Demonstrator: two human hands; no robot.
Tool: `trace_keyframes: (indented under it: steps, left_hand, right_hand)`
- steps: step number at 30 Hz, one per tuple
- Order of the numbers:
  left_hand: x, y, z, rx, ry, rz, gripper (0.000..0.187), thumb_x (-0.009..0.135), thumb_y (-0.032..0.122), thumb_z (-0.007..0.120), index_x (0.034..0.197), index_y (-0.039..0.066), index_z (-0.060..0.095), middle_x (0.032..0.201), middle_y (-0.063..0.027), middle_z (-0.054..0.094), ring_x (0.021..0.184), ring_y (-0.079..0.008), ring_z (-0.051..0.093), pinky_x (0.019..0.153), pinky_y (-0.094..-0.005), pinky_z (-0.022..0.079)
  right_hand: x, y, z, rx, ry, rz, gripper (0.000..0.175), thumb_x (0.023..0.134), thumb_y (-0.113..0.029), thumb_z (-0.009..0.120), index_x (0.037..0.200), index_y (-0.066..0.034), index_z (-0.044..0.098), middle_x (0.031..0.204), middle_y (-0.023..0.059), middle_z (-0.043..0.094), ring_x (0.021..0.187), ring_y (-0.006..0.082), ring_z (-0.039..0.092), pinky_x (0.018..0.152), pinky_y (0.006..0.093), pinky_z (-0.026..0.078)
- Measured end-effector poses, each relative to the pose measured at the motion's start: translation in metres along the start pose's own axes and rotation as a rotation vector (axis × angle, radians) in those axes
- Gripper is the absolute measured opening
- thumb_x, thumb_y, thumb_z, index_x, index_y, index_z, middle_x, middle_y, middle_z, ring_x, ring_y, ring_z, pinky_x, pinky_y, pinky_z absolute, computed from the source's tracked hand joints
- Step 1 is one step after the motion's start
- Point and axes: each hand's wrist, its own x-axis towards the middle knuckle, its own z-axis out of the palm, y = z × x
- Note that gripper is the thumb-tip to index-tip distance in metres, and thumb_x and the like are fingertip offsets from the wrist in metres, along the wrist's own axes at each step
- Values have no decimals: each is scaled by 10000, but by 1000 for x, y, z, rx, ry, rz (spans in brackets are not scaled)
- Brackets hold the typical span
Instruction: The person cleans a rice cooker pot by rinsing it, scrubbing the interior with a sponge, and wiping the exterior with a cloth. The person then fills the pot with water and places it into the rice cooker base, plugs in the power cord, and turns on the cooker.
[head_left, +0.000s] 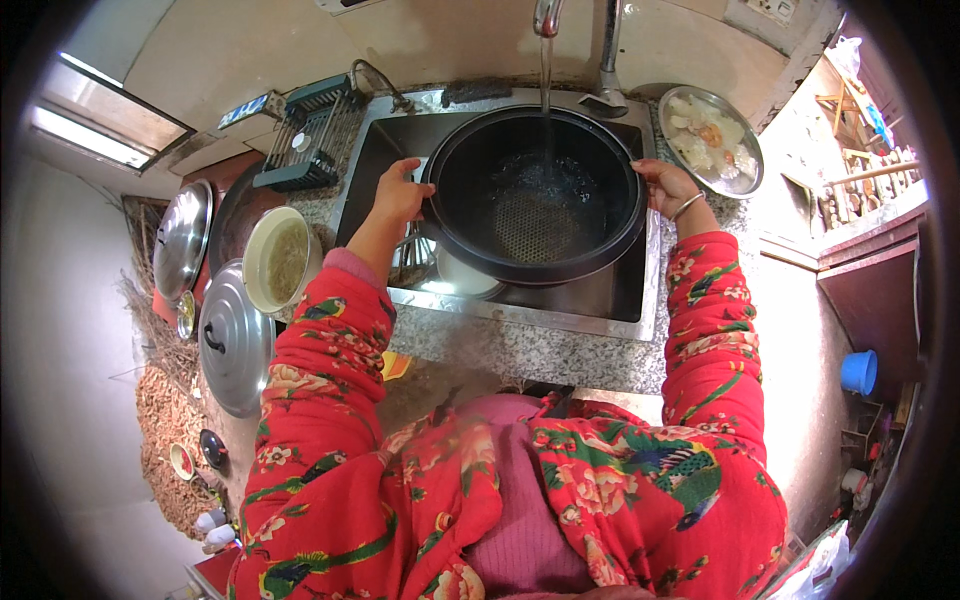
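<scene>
A wide black pot (469, 217) with a honeycomb-patterned bottom is held over a stainless steel sink (630, 319). My left hand (403, 193) grips its left side and my right hand (666, 186) grips its right rim, a bangle on that wrist. From the metal faucet (548, 19) water runs into the pot, where some water splashes and pools. Under the pot, in the sink, a pale round vessel (469, 277) partly shows. Most of the sink's inside is hidden by the pot.
A steel bowl of pale food pieces (709, 142) stands right of the sink. On the left are a green and grey drying rack (315, 135), a cream bowl with cloudy liquid (281, 259) and large metal lids (236, 337). A granite counter edge (525, 356) runs before me.
</scene>
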Motion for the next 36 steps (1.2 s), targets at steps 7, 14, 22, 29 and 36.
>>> trace_keyframes:
  steps: [7, 14, 22, 29, 36]
  left_hand:
    - [0, -3, 1, -24, 22, 13, 475, 683, -17, 553, 1130, 68, 415, 874, -118, 549, 657, -196, 551, 477, -301, 442]
    - [1, -4, 0, 14, 44, 30, 425, 712, 13, 527, 1118, 92, 430, 813, -64, 552, 668, -157, 514, 527, -293, 405]
    - [-5, -1, 1, 71, 69, 42, 409, 707, 21, 535, 1098, 111, 455, 766, -43, 552, 640, -137, 471, 511, -277, 364]
    - [-2, -4, -1, 69, 71, 76, 405, 700, 10, 536, 1087, 103, 465, 718, -39, 545, 599, -129, 478, 471, -266, 361]
    - [0, -5, -1, 46, 87, 80, 424, 657, -23, 552, 1065, 67, 481, 783, -98, 556, 574, -161, 516, 448, -283, 386]
  right_hand:
    - [16, 6, -16, -19, -60, 60, 107, 775, -121, 482, 828, -48, 540, 738, 68, 606, 628, 159, 586, 582, 282, 485]
    - [14, 7, -15, -24, -88, 90, 118, 776, -138, 480, 820, -57, 553, 726, 55, 608, 596, 149, 582, 561, 283, 485]
    - [4, 5, -1, 12, -36, 57, 118, 776, -142, 492, 821, -53, 554, 722, 53, 608, 595, 146, 584, 563, 288, 490]
    - [6, 5, -3, 7, -34, 68, 112, 775, -142, 493, 815, -56, 553, 713, 50, 605, 591, 139, 583, 558, 281, 491]
    - [5, 3, -1, 9, -30, 68, 114, 775, -140, 492, 813, -50, 550, 711, 55, 603, 585, 147, 583, 552, 278, 492]
